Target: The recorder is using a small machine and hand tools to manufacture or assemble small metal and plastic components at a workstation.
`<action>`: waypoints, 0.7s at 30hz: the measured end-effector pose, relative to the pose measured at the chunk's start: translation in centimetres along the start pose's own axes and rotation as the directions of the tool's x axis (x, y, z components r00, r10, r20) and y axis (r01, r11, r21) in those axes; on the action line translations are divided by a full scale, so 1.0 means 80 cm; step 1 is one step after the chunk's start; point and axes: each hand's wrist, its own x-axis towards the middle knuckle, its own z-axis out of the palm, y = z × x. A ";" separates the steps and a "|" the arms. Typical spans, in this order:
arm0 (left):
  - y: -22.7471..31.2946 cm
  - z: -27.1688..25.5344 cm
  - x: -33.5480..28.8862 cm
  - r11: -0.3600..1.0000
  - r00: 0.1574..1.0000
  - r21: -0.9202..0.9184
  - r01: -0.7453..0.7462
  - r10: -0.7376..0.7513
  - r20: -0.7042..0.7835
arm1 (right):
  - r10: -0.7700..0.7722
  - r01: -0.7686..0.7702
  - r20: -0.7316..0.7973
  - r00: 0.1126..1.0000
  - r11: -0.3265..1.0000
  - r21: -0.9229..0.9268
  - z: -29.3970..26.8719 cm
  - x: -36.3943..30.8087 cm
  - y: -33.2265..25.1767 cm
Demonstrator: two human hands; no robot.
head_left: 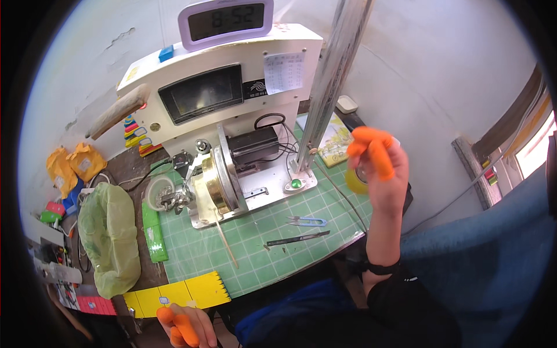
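Note:
My right hand (386,180) is raised at the right, orange cots on its fingertips, the fingers curled together. Whatever they pinch, if anything, is hidden. Behind it a yellowish roll of tape (355,182) partly shows. Low at the left, my left hand (194,326) also wears orange cots. Its fingers are bent together beside the yellow toothed strip (180,293), and I cannot make out anything between them. Between the hands stands a white machine (209,110) with a brass-coloured drum (213,187). A thin wooden stick (226,242) slants down from the drum's base.
Blue-handled snips (307,221) and a slim black blade-like tool (298,238) lie on the green gridded mat (261,264). At left are a pale green plastic bag (109,240) and a green strip (154,232). A metal post (331,81) rises beside the machine; a lilac clock (225,24) tops it.

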 end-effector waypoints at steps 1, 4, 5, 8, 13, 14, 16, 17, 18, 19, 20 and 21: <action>0.001 0.001 -0.004 0.999 0.999 0.045 0.011 -0.009 -0.037 | -0.043 0.036 -0.071 0.997 0.995 -0.092 -0.005 0.008 0.002; 0.001 -0.005 -0.013 0.993 0.996 0.114 0.015 -0.006 -0.084 | -0.117 0.069 -0.185 0.976 0.967 -0.247 0.000 0.028 0.013; 0.000 -0.005 -0.014 0.994 0.996 0.111 0.021 -0.012 -0.083 | -0.152 0.077 -0.226 0.962 0.947 -0.311 0.004 0.032 0.017; 0.001 -0.003 -0.015 0.975 0.987 0.213 0.060 -0.026 -0.156 | -0.151 0.065 -0.224 0.963 0.935 -0.349 0.007 0.040 0.027; 0.003 -0.002 -0.012 0.952 0.987 0.278 0.129 -0.097 -0.125 | -0.166 0.038 -0.230 0.959 0.878 -0.477 0.010 0.051 0.036; 0.003 -0.003 -0.013 0.951 0.987 0.279 0.131 -0.099 -0.126 | -0.182 0.040 -0.218 0.959 0.846 -0.532 0.009 0.052 0.038; 0.004 -0.004 -0.014 0.947 0.986 0.287 0.145 -0.115 -0.119 | -0.210 0.047 -0.233 0.949 0.830 -0.556 0.012 0.051 0.037; 0.004 -0.005 -0.015 0.947 0.986 0.288 0.146 -0.115 -0.120 | -0.240 0.056 -0.246 0.939 0.814 -0.578 0.013 0.051 0.037; 0.003 -0.006 -0.015 0.947 0.986 0.285 0.145 -0.113 -0.123 | -0.238 0.055 -0.246 0.939 0.815 -0.577 0.013 0.049 0.038; 0.003 -0.007 -0.016 0.948 0.986 0.283 0.144 -0.112 -0.126 | -0.229 0.049 -0.254 0.940 0.826 -0.561 0.013 0.046 0.038; 0.002 -0.009 -0.017 0.949 0.986 0.282 0.144 -0.113 -0.126 | -0.221 0.044 -0.263 0.939 0.836 -0.547 0.012 0.043 0.037; 0.002 -0.011 -0.017 0.951 0.986 0.273 0.147 -0.117 -0.121 | -0.221 0.043 -0.263 0.939 0.835 -0.548 0.010 0.038 0.036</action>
